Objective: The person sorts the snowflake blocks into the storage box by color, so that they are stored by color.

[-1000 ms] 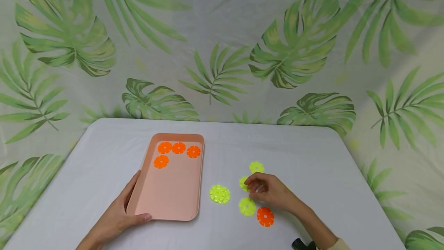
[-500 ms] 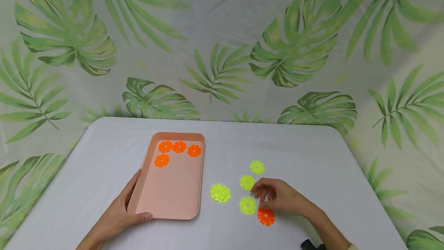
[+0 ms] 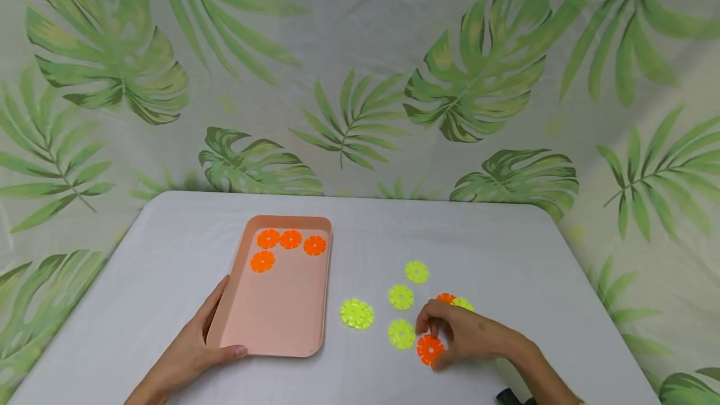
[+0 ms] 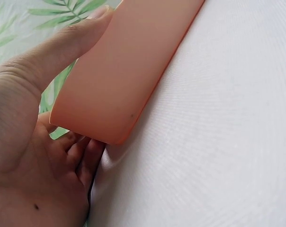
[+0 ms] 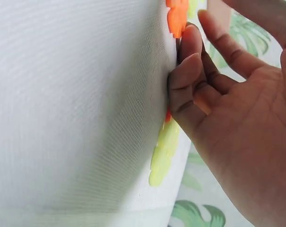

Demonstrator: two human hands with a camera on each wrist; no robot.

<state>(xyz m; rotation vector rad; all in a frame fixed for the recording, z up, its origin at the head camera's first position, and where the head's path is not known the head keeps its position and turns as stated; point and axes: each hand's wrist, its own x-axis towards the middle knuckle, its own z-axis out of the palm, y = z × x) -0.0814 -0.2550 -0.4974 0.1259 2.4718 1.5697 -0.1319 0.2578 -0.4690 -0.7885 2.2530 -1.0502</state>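
My left hand [image 3: 191, 345] grips the near left corner of a pink tray [image 3: 270, 324], thumb over the near side and fingers along the left side. In the left wrist view the thumb presses the wall of the tray [image 4: 119, 71]. Four fingers' worth of the right hand [image 3: 472, 333] bend over an orange notched plastic disc [image 3: 430, 349] on the table; thumb and index finger stand apart at its edges. In the right wrist view this orange disc [image 5: 177, 19] lies right by the fingertips, with a yellow-green disc [image 5: 163, 151] below the hand [image 5: 242, 104].
Several orange discs [image 3: 262, 262] lie in the tray's far part. Yellow-green discs [image 3: 402, 297] are scattered right of it, with a yellow-green pile [image 3: 357, 314] nearest the tray. Another orange disc [image 3: 446, 299] and a yellow-green disc [image 3: 463, 304] show behind the right hand. A white cloth covers the table [image 3: 360, 249].
My right hand has moved right and toward me, from the yellow-green discs to the orange disc, uncovering discs behind it. The left hand and tray have stayed put.
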